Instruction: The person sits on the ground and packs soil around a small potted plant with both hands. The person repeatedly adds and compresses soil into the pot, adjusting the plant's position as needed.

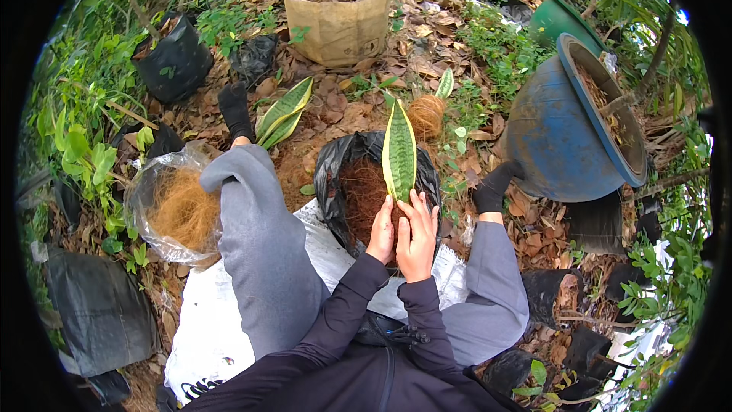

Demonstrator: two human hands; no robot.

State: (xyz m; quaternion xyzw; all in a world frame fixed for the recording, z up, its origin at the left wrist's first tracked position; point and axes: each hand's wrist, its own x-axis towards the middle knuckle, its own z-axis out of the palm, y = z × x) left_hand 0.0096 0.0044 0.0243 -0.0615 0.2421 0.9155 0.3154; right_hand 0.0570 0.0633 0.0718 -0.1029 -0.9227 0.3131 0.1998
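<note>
A snake plant leaf (399, 151), green with yellow margins, points away from me over a black plastic grow bag (333, 183). My left hand (382, 236) and my right hand (416, 234) cup its lower end from both sides, thumbs towards each other. The right fingertips overlap the leaf's base. What lies between the palms is hidden. Dark reddish-brown fibrous potting mix (363, 189) shows inside the bag, left of the leaf. The bag stands between my legs, at the far edge of a white woven sack (214, 320).
At left, a clear plastic bag (137, 206) holds coconut fibre (186, 209). Variegated leaves (285, 114) and a fibre-wrapped cutting (426, 117) lie beyond the grow bag. A blue tub (552, 131) leans at right; a beige planter (337, 31) stands at the back. Dry leaves cover the ground.
</note>
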